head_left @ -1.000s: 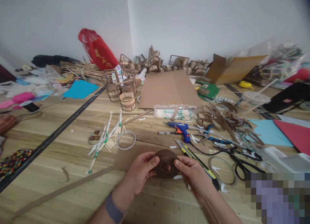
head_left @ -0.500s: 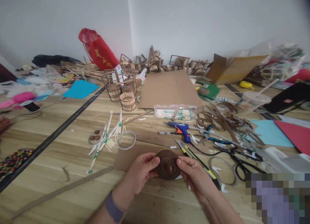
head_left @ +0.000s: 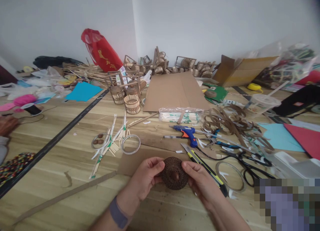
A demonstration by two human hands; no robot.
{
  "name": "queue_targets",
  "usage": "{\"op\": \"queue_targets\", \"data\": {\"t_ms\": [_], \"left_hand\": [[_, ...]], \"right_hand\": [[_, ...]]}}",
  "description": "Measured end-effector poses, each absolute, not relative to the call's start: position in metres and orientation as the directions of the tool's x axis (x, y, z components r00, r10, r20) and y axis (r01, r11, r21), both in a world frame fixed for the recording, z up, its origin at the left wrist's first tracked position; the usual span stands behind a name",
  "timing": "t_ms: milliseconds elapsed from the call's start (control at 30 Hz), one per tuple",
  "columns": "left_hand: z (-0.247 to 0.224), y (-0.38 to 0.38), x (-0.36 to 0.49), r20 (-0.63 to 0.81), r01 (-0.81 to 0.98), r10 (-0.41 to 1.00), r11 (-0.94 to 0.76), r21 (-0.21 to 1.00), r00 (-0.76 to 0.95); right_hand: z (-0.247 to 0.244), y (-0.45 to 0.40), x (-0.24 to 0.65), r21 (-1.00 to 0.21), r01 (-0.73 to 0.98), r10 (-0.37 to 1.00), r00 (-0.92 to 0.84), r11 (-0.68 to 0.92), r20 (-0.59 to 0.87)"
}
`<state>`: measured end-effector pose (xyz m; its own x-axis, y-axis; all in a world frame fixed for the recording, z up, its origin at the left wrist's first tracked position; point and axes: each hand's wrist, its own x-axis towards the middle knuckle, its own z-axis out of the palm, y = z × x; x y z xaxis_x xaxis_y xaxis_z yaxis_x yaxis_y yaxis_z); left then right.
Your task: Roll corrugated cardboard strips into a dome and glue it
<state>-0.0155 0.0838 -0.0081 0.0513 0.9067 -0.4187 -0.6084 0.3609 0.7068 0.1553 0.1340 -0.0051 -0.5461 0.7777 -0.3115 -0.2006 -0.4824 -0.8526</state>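
Note:
A round, dark brown lid (head_left: 172, 181) of coiled corrugated strip, with a rounded knob at its middle, is held low over the table. My left hand (head_left: 148, 172) pinches its left edge between thumb and fingers. At the opposite edge, my right hand (head_left: 200, 179) grips it the same way. The fingers underneath are partly hidden. Just right of my right hand lies a yellow-and-black utility knife (head_left: 208, 169). A blue glue gun (head_left: 190, 136) rests beyond the lid, and a flat cardboard piece (head_left: 127, 162) lies behind my left hand.
Black scissors (head_left: 242, 161), pliers (head_left: 223, 142) and curled brown strips (head_left: 232, 121) crowd the right. Left stand a ring (head_left: 130, 153), split sticks (head_left: 113, 147) and a slatted basket (head_left: 132, 106). A cardboard sheet (head_left: 173, 91) lies behind. Another person's hand (head_left: 8, 124) is at far left.
The lid has tipped and dropped slightly toward me, so its knob stands out more; both hands keep their hold. The other person's hand has come further into view at left.

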Motion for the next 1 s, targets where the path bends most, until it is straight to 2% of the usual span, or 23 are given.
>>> {"op": "queue_targets", "data": {"t_ms": [233,467,733,1000], "left_hand": [[-0.006,0.084,-0.009,-0.385,-0.671,0.922,0.268,0.692,-0.029],[-0.005,0.083,-0.012,-0.378,-0.579,0.925,0.319,0.75,0.02],[-0.009,0.082,-0.008,-0.393,-0.608,0.919,0.331,0.721,0.033],[-0.005,0.083,0.001,-0.356,-0.701,0.931,0.196,0.686,-0.088]], "right_hand": [[-0.016,0.136,0.154,-0.843,-0.274,0.824,-0.483,-0.463,-0.295],[-0.013,0.135,0.157,-0.86,-0.217,0.809,-0.501,-0.461,-0.308],[-0.013,0.137,0.157,-0.813,-0.267,0.786,-0.523,-0.518,-0.329],[-0.016,0.131,0.151,-0.875,-0.241,0.826,-0.499,-0.421,-0.26]]}}
